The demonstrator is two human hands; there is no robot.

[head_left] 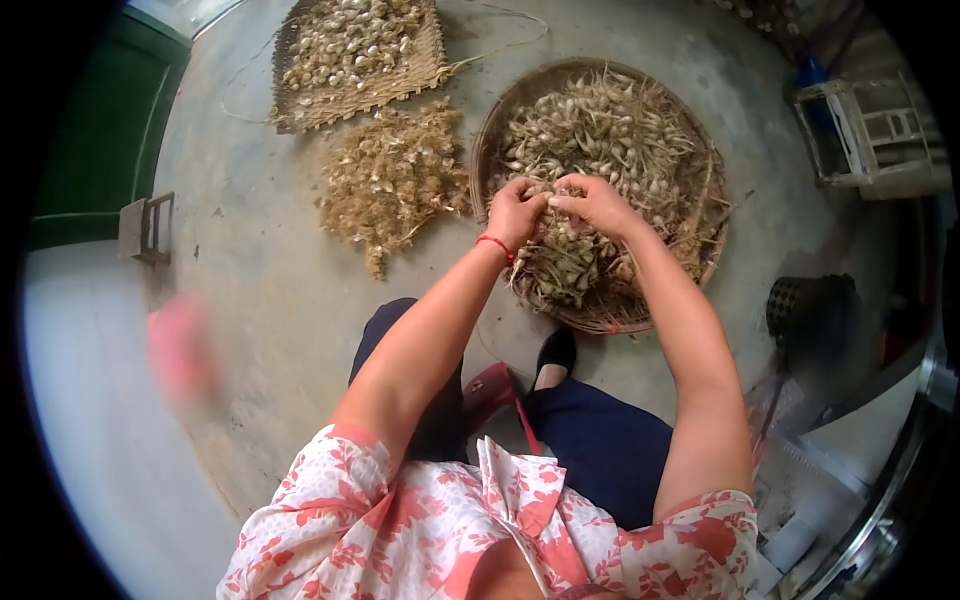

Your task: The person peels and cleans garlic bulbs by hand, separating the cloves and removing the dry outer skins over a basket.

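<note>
My left hand, with a red cord at its wrist, and my right hand meet over the near left part of a round woven tray. Fingers of both are closed in a pinch around a small dried garlic bulb, mostly hidden by the fingertips. Under and beyond the hands, the tray carries a heap of pale garlic bulbs with dry stalks. A darker clump of dry stalks lies in the tray just below my hands.
A pile of brown dry trimmings lies on the concrete floor left of the tray. Behind it rests a woven mat basket holding loose bulbs. Small stools stand at the right, a wooden stool at the left.
</note>
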